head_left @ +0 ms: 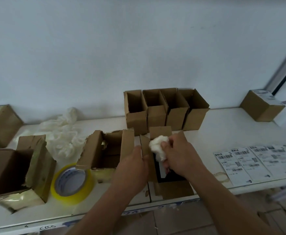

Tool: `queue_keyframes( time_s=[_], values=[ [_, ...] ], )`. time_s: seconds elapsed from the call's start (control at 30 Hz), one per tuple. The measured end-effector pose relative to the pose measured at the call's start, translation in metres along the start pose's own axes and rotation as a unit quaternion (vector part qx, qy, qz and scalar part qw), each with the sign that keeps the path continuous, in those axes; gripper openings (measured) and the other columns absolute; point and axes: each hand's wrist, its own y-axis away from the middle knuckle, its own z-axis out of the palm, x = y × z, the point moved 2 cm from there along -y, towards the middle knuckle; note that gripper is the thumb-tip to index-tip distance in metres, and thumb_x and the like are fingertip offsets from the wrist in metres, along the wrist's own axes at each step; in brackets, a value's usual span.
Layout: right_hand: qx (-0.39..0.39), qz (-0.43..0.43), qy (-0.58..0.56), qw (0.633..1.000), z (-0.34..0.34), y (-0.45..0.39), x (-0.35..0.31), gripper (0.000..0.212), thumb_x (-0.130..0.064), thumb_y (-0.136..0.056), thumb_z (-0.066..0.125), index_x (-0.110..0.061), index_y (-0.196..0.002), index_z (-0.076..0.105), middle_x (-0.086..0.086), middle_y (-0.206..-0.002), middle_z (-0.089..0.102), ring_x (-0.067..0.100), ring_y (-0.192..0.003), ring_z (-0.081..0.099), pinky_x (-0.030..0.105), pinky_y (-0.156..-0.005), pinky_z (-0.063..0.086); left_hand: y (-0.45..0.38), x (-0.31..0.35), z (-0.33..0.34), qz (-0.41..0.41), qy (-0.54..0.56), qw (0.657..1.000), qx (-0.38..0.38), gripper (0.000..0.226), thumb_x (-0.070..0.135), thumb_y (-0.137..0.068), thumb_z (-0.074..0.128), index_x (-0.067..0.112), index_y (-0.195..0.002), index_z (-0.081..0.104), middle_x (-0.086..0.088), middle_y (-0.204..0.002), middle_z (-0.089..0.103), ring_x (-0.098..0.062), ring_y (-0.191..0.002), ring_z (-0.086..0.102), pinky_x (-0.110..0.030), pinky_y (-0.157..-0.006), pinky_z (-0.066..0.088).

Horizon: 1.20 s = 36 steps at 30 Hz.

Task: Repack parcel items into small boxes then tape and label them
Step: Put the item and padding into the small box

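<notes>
A small open cardboard box (172, 189) stands at the table's front centre, with a dark item (161, 173) inside it. My left hand (133, 165) grips the box's left flap (145, 148). My right hand (181, 155) holds a wad of white padding (158, 147) over the box's opening. A roll of yellow tape (71, 183) lies to the left. Several printed shipping labels (251, 161) lie on the right of the table.
Several empty open small boxes (166, 112) stand in a row behind. An opened torn parcel box (105, 150) sits left of my hands, another (18, 172) at far left. Crumpled white wrap (62, 134) lies behind them. A labelled closed box (262, 106) sits far right.
</notes>
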Motion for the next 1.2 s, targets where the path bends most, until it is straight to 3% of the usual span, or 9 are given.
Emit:
queue_keyframes(
  time_s=[0.07,0.17,0.33,0.5,0.6,0.77,1.0,1.13,1.2],
  values=[
    [-0.014,0.012,0.005,1.0,0.006,-0.002,0.002,0.024,-0.038,-0.102,0.043,-0.016,-0.108,0.051,0.007,-0.092,0.064,0.022,-0.082,0.066,0.045,-0.081,0.056,-0.002,-0.001,0.004,-0.019,0.011,1.0,-0.016,0.042,0.034,-0.103,0.041,0.027,-0.143,0.032,0.0,-0.107,0.063,-0.017,-0.095,0.063,-0.041,-0.085,0.055],
    [-0.016,0.036,0.055,0.998,0.005,-0.006,0.01,0.026,-0.033,-0.1,0.045,-0.009,-0.105,0.053,0.01,-0.091,0.066,0.027,-0.082,0.068,0.043,-0.078,0.057,-0.005,-0.005,0.004,-0.031,0.046,0.998,-0.035,0.046,0.029,-0.103,0.043,0.031,-0.145,0.026,0.0,-0.104,0.062,-0.016,-0.09,0.063,-0.042,-0.082,0.057],
    [-0.01,0.082,0.104,0.991,-0.006,-0.009,0.026,0.037,-0.037,-0.1,0.045,-0.011,-0.126,0.05,0.01,-0.12,0.06,0.024,-0.109,0.058,0.03,-0.088,0.041,-0.008,-0.007,0.004,-0.035,0.081,0.995,-0.055,0.049,0.031,-0.101,0.045,0.04,-0.145,0.025,0.001,-0.1,0.062,-0.014,-0.086,0.064,-0.041,-0.076,0.06],
    [-0.024,0.021,0.123,0.992,-0.012,-0.005,0.013,0.022,-0.033,-0.1,0.048,-0.014,-0.112,0.05,0.003,-0.095,0.054,0.016,-0.087,0.053,0.027,-0.074,0.035,-0.01,-0.005,0.007,-0.024,0.076,0.996,-0.045,0.051,0.03,-0.102,0.045,0.039,-0.147,0.025,0.004,-0.096,0.065,-0.011,-0.081,0.065,-0.038,-0.073,0.06],
    [-0.048,-0.012,0.138,0.989,-0.008,-0.007,0.009,0.02,-0.035,-0.099,0.052,-0.016,-0.105,0.055,0.001,-0.093,0.055,0.013,-0.086,0.054,0.025,-0.074,0.036,-0.01,-0.005,0.008,-0.024,0.075,0.996,-0.04,0.051,0.028,-0.102,0.045,0.036,-0.148,0.024,0.002,-0.1,0.064,-0.012,-0.083,0.065,-0.039,-0.076,0.06],
    [-0.061,-0.006,0.213,0.975,-0.005,-0.009,0.011,0.026,-0.027,-0.103,0.044,-0.013,-0.123,0.054,0.004,-0.123,0.058,0.016,-0.111,0.054,0.018,-0.073,0.027,-0.009,-0.007,0.007,-0.02,0.07,0.997,-0.039,0.052,0.029,-0.102,0.045,0.038,-0.149,0.024,0.003,-0.099,0.064,-0.012,-0.083,0.065,-0.038,-0.076,0.059],
    [-0.134,-0.044,0.267,0.953,0.0,-0.003,-0.005,0.028,-0.027,-0.093,0.063,-0.02,-0.118,0.052,0.001,-0.105,0.058,0.02,-0.102,0.056,0.033,-0.088,0.044,-0.01,-0.009,0.006,-0.028,0.069,0.996,-0.04,0.051,0.027,-0.103,0.043,0.036,-0.149,0.025,0.003,-0.097,0.062,-0.01,-0.08,0.063,-0.031,-0.071,0.058],
    [-0.188,-0.02,0.127,0.974,-0.008,0.0,-0.004,0.03,-0.03,-0.096,0.057,-0.021,-0.125,0.055,0.002,-0.111,0.062,0.018,-0.1,0.06,0.036,-0.092,0.051,-0.013,-0.012,0.005,-0.039,0.062,0.997,-0.037,0.051,0.027,-0.102,0.044,0.037,-0.149,0.024,0.002,-0.102,0.061,-0.011,-0.083,0.063,-0.031,-0.071,0.058],
    [-0.231,-0.023,0.149,0.961,-0.011,0.0,-0.002,0.037,-0.028,-0.094,0.06,-0.023,-0.13,0.054,0.001,-0.117,0.059,0.018,-0.106,0.057,0.033,-0.093,0.048,-0.013,-0.013,0.006,-0.041,0.058,0.997,-0.041,0.051,0.028,-0.102,0.044,0.038,-0.148,0.025,0.001,-0.106,0.061,-0.012,-0.086,0.062,-0.032,-0.073,0.057]
  ],
)
